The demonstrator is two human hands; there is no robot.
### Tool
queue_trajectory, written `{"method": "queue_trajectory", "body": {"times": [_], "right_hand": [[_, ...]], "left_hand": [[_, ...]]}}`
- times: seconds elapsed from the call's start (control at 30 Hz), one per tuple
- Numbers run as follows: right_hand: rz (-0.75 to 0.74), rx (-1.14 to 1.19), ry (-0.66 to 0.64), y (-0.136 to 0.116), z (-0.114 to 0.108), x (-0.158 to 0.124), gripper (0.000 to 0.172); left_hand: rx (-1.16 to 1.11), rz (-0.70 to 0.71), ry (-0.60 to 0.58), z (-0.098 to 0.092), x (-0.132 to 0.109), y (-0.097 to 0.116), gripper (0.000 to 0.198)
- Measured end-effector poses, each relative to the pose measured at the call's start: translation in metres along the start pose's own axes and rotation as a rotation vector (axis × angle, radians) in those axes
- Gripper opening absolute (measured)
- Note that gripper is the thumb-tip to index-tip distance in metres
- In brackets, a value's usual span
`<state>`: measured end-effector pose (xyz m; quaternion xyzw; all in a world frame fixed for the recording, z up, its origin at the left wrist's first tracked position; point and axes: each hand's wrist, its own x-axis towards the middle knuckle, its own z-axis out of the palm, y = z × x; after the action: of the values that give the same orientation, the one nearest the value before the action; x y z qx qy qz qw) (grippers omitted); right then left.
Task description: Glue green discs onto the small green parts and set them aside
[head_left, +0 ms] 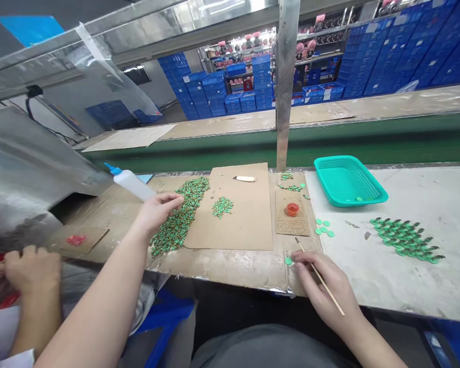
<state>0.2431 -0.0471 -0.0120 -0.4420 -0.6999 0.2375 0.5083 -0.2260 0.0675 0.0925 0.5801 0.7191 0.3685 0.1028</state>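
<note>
My left hand (159, 212) hovers at the long pile of small green-and-orange pieces (189, 207), thumb and fingers pressed together; whatever they pinch is too small to make out. A thin wooden paintbrush (322, 281) with a dark tip lies in the grip of my right hand (325, 286). Close by its fingertips, a green disc (288, 260) rests near the table's front edge. Beyond the brush tip sits a small red cup (292, 209) on a piece of cardboard (293, 227). Several loose green discs (324, 230) lie to the right of it.
A cardboard sheet (245, 220) carries a smaller heap (223, 207) and a cream-handled tool (245, 179). A white bottle with a blue nozzle (132, 183) leans at left. Rightward are a teal basket (348, 199) and rows of dark-topped green discs (406, 239). A co-worker's hand (32, 268) appears at left.
</note>
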Motion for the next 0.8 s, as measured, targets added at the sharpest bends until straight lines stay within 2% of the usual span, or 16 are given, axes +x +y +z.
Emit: {"method": "queue_trajectory", "body": {"times": [0.1, 0.2, 0.27, 0.3, 0.37, 0.43, 0.53, 0.67, 0.73, 0.8], "right_hand": [[0.088, 0.079, -0.006, -0.012, 0.0, 0.001, 0.019], [0.331, 0.316, -0.076, -0.043, 0.0, 0.011, 0.029], [0.53, 0.588, -0.123, -0.066, 0.001, 0.024, 0.029], [0.612, 0.718, -0.136, -0.076, 0.002, 0.031, 0.029], [0.687, 0.917, -0.135, -0.09, 0.002, 0.045, 0.04], [0.735, 1.02, -0.133, -0.096, 0.001, 0.053, 0.052], [0.807, 1.078, -0.119, -0.094, -0.002, 0.053, 0.06], [0.866, 1.103, -0.103, -0.087, -0.006, 0.046, 0.062], [0.888, 1.111, -0.087, -0.084, -0.007, 0.044, 0.062], [0.901, 1.113, -0.07, -0.082, -0.009, 0.042, 0.062]], "left_hand": [[-0.127, 0.16, 0.005, 0.015, -0.041, 0.034, 0.06], [-0.248, 0.391, 0.04, 0.043, -0.1, 0.075, 0.031], [-0.325, 0.566, -0.019, 0.06, -0.136, 0.1, 0.006], [-0.352, 0.68, -0.044, 0.066, -0.151, 0.111, 0.014], [-0.378, 0.893, -0.044, 0.077, -0.17, 0.128, 0.037], [-0.387, 0.997, -0.019, 0.084, -0.178, 0.139, 0.044], [-0.35, 1.031, 0.008, 0.091, -0.18, 0.147, 0.037], [-0.33, 1.035, -0.005, 0.099, -0.183, 0.147, 0.034], [-0.394, 0.975, -0.073, 0.104, -0.187, 0.146, 0.034], [-0.524, 0.801, -0.151, 0.109, -0.19, 0.146, 0.034]]}}
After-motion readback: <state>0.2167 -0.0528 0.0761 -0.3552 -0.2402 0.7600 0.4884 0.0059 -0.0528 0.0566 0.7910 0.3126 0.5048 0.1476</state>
